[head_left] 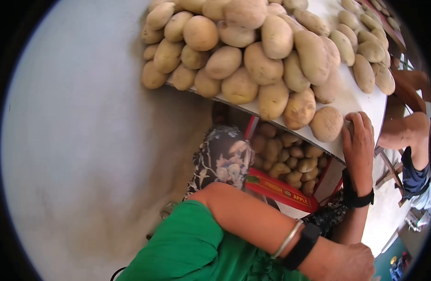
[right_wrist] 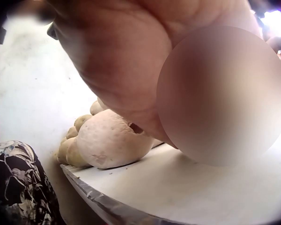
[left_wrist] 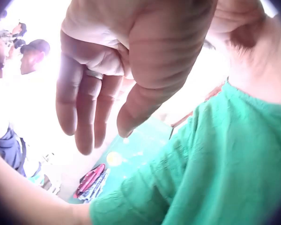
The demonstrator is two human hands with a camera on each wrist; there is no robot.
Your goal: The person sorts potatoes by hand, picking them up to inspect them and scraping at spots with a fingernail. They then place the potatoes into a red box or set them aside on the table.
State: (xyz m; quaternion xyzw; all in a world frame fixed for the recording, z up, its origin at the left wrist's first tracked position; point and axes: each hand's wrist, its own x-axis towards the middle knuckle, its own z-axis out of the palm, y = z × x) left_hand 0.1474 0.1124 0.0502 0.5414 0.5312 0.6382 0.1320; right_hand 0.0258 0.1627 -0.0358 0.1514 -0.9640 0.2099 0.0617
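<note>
My right hand (head_left: 358, 140) lies over the near edge of a white table (head_left: 360, 100), fingers on top, right beside a tan potato (head_left: 326, 124). In the right wrist view the palm (right_wrist: 126, 61) hovers close over that potato (right_wrist: 110, 140) at the table (right_wrist: 178, 187) rim. A big heap of potatoes (head_left: 253, 56) covers the table behind it. My left hand (head_left: 353, 262), with a black band and a silver bangle at the wrist, hangs low in front of my green top. The left wrist view shows its fingers (left_wrist: 89, 112) relaxed and holding nothing.
Under the table stands a red crate (head_left: 281, 189) filled with potatoes (head_left: 290, 159). My patterned trouser knee (head_left: 222, 157) is beside it. A second row of potatoes (head_left: 365, 42) lies further along the table. Another person's arm (head_left: 407, 131) is at the right. Bare grey ground spreads left.
</note>
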